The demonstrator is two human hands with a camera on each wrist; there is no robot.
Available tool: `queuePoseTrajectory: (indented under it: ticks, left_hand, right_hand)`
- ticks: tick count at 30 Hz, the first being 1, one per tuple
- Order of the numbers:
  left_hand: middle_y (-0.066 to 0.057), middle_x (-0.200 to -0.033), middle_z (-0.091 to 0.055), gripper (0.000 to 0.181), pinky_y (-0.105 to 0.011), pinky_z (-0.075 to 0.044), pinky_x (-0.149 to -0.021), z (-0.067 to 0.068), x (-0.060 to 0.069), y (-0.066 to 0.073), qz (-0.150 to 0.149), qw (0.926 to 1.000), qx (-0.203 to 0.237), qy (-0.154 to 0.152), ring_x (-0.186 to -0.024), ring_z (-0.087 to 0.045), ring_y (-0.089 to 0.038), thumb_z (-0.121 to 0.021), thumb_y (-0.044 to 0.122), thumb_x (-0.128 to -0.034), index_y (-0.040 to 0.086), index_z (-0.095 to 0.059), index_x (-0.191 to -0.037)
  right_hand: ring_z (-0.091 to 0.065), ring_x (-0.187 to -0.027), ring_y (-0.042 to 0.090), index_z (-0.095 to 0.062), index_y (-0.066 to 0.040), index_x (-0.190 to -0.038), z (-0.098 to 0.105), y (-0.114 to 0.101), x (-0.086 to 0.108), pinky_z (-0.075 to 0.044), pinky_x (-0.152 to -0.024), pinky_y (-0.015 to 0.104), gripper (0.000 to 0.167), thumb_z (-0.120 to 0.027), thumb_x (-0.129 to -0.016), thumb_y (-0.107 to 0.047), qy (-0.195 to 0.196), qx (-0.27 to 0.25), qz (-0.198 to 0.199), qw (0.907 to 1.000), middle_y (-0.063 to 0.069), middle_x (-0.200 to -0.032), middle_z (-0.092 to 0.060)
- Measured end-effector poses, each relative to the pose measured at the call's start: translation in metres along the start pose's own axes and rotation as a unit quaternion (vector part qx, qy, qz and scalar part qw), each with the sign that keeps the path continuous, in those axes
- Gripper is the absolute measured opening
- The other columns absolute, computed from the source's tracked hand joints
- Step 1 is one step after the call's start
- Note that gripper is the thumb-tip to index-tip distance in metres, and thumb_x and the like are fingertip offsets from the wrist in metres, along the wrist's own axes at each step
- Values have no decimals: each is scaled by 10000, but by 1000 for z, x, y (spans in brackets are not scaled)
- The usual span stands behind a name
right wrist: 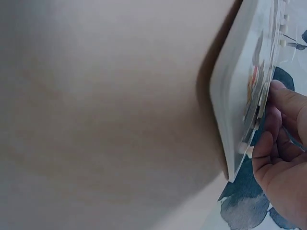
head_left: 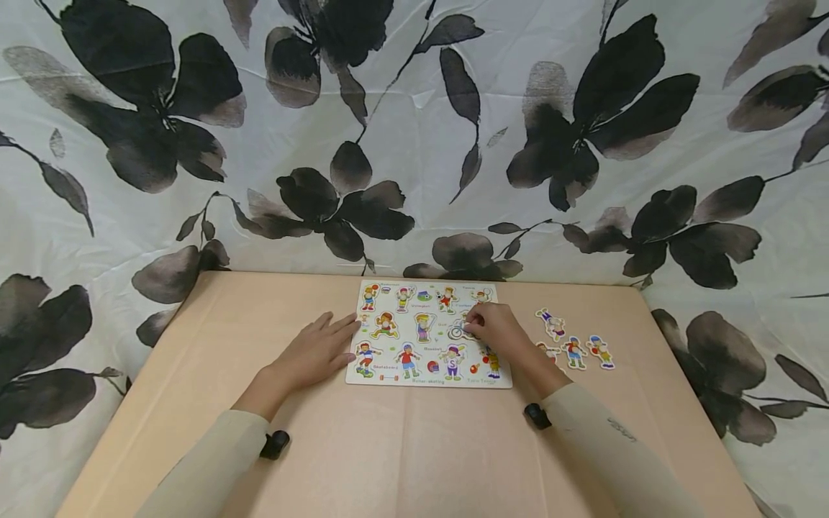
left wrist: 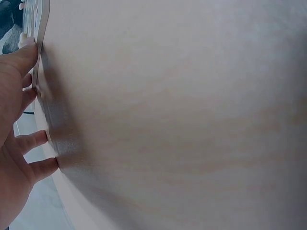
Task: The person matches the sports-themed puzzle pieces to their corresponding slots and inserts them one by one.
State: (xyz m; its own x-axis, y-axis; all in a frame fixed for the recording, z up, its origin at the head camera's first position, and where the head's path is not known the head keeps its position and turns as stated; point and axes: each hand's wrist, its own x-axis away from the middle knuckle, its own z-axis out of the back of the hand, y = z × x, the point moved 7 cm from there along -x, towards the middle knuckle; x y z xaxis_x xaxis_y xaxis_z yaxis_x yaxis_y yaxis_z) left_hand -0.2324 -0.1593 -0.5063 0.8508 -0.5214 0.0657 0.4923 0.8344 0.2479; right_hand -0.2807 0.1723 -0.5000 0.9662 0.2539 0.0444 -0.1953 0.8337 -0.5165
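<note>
A white peg puzzle board with pictures of children at sports lies near the table's far edge. Spread on the table, my left hand touches the board's left edge with thumb and fingertips; in the left wrist view the left thumb rests against that edge. Over the right middle of the board, my right hand has its fingers curled and pinches a puzzle piece by a wheel picture. The right wrist view shows the right hand low over the board; its fingers mostly hide the pinched piece.
Right of the board lie several loose puzzle pieces, among them one at the back and one farthest right. My right forearm partly covers another piece. A floral cloth hangs behind the tan table.
</note>
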Motion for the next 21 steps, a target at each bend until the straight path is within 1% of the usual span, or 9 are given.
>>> queuePoseTrajectory:
  ticks: [6, 11, 21]
  left_hand:
    - [-75, -1662, -384, 653, -661, -317, -1203, 3, 0, 1, -26, 10000, 3, 46, -1492, -331, -527, -633, 399, -1021, 117, -438, -1578]
    - [-74, -1665, -380, 657, -662, -316, -1204, 4, 1, 2, -37, 10000, -18, 41, -1495, -326, -526, -629, 402, -1023, 111, -435, -1578]
    - [-66, -1672, -367, 660, -655, -299, -1216, 1, 1, 0, -16, 10000, 8, 24, -1503, -315, -519, -613, 416, -1029, 126, -419, -1589]
  right_hand:
    - [-549, -727, 134, -733, -84, -891, 0, -6, -1, -475, -655, 260, 131, -776, -941, -198, -29, 83, 46, 10000, 3, -791, -639]
    - [-541, -725, 134, -713, -104, -862, -3, -6, -5, -456, -653, 256, 145, -773, -944, -209, -61, 161, 42, 9998, -3, -774, -622]
    - [-542, -743, 142, -696, -102, -874, -7, -7, -9, -445, -648, 255, 130, -766, -948, -183, -327, 60, 20, 9994, 15, -790, -612]
